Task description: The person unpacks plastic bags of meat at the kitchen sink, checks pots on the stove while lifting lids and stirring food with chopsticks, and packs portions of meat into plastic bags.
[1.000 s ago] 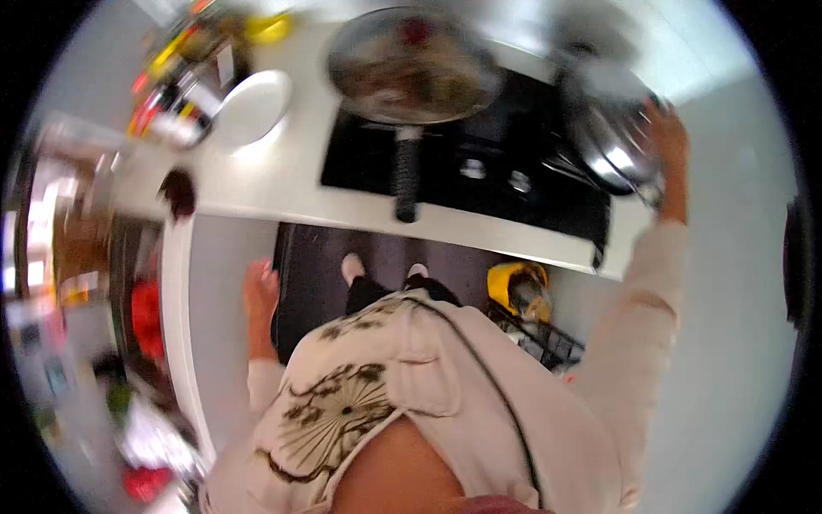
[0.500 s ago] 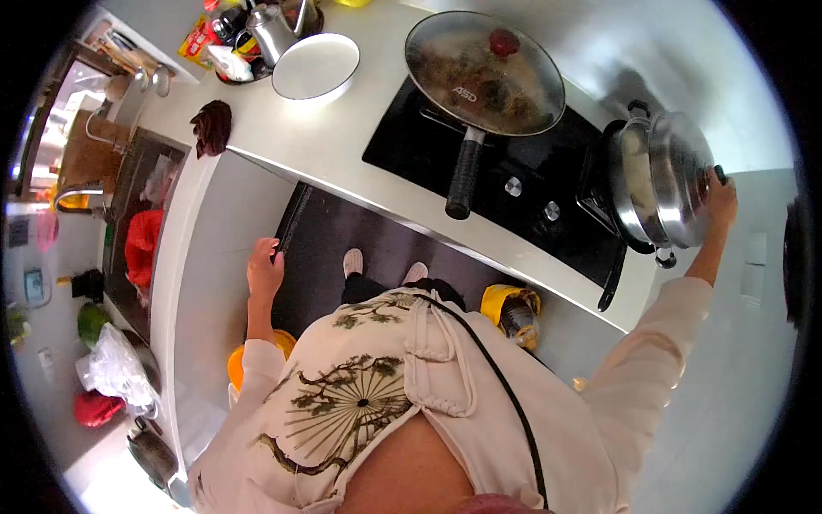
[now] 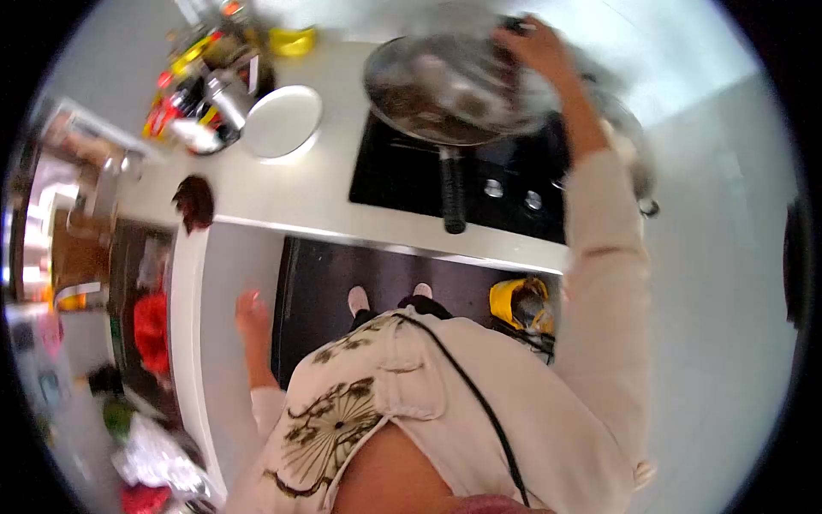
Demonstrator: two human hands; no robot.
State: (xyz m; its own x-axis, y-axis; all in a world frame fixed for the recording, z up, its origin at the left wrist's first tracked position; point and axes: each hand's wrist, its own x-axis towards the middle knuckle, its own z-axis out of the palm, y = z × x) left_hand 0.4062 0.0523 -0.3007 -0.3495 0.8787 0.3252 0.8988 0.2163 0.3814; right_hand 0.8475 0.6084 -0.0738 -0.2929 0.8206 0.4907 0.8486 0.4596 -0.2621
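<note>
Right hand (image 3: pixel 535 53) grips round silver metal lid (image 3: pixel 473 81) above black-handled round pan (image 3: pixel 383 96).
Counter (image 3: pixel 321 184) gap separates pan from round white dish (image 3: pixel 282 122), left; pan handle (image 3: pixel 452 193) points toward near edge. Left hand (image 3: pixel 253 315) blurred: grip cannot be told.

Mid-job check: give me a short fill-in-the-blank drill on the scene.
The ____ hand holds a metal lid over the frying pan.
The colour of the pan's long handle is ____.
The round dish on the counter is ____ in colour.

Missing words: right; black; white.
</note>
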